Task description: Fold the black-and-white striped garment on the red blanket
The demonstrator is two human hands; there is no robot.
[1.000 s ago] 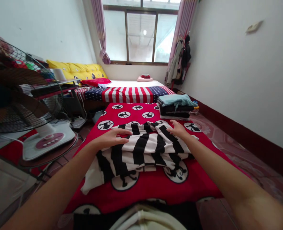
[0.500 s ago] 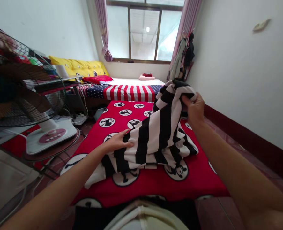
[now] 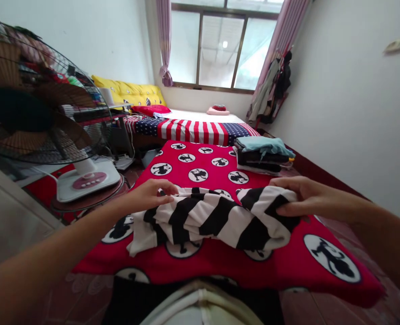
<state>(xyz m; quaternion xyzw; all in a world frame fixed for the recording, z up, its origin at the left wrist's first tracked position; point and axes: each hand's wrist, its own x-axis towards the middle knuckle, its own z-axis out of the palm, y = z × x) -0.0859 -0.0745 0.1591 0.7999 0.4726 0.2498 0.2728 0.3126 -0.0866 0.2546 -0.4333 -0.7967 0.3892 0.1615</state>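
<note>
A black-and-white striped garment (image 3: 216, 219) lies bunched across the near part of a red cloth with round cartoon prints (image 3: 206, 169). My left hand (image 3: 152, 193) pinches the garment's upper left edge. My right hand (image 3: 304, 196) grips its folded right end, thumb below and fingers on top. The garment stretches between both hands, resting low on the red cloth.
A stack of folded clothes (image 3: 262, 155) with a light blue piece on top sits at the cloth's far right. A standing fan (image 3: 40, 108) is close on the left. A flag-patterned bed (image 3: 193, 128) lies beyond, with hanging clothes (image 3: 270, 88) by the window.
My right hand, which had lifted the garment's far end high, has brought it down and toward the right, so the garment now lies folded over. The left hand stayed on the left edge.
</note>
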